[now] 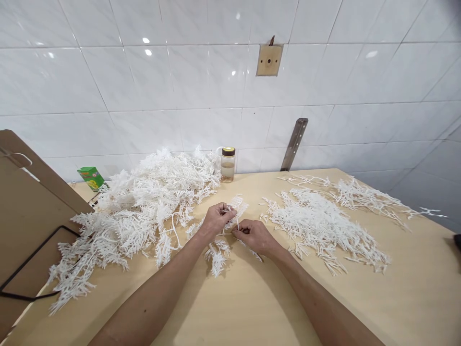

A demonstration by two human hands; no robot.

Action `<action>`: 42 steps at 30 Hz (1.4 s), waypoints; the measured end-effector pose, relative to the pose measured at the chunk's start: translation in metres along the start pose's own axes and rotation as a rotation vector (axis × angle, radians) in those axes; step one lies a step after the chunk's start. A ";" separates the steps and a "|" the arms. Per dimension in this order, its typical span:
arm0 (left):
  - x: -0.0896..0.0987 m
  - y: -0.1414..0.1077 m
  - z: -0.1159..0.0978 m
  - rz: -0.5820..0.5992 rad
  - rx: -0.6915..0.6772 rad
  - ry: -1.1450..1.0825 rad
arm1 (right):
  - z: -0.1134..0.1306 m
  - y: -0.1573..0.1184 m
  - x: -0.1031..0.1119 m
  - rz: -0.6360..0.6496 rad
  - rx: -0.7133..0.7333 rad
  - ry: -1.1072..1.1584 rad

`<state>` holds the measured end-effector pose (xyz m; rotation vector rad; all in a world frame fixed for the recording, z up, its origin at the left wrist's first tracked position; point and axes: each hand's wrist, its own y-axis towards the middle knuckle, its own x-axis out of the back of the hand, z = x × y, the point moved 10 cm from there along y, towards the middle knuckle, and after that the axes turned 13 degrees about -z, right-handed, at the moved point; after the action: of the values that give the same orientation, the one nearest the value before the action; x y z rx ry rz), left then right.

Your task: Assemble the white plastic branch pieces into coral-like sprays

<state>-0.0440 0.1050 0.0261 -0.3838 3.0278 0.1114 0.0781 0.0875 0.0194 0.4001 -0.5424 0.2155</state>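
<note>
At the middle of the table, my left hand (218, 218) is closed with its fingertips on a white artificial foliage branch (218, 259). Just to its right and a little lower, my right hand (255, 234) pinches a thin white stem of the same branch. Feathery sprigs of it hang below and between the hands, and the fingers hide part of the stem. A large heap of white foliage branches (154, 187) lies to the left of my hands. On the right is a flatter pile of short white sprigs (320, 223).
Behind the right pile lie bare white stems (374, 197). A jar with a dark lid (227, 166) stands near the tiled wall. At the left are a green box (91, 179) and a brown cardboard panel (32, 216) with a black metal frame (29, 259). A metal bracket (294, 144) leans against the wall.
</note>
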 end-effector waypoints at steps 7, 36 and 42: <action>0.005 0.004 -0.001 -0.049 -0.062 0.066 | -0.012 -0.003 0.004 0.000 -0.261 0.377; -0.019 -0.034 -0.037 -0.011 -0.443 0.303 | -0.025 -0.003 0.029 -0.198 -0.564 0.595; -0.019 -0.028 -0.023 0.029 -0.287 0.276 | -0.027 0.000 0.034 -0.207 -0.507 0.558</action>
<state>-0.0205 0.0804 0.0491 -0.4060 3.2960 0.5429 0.1188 0.1024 0.0170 -0.1052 0.0062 -0.0191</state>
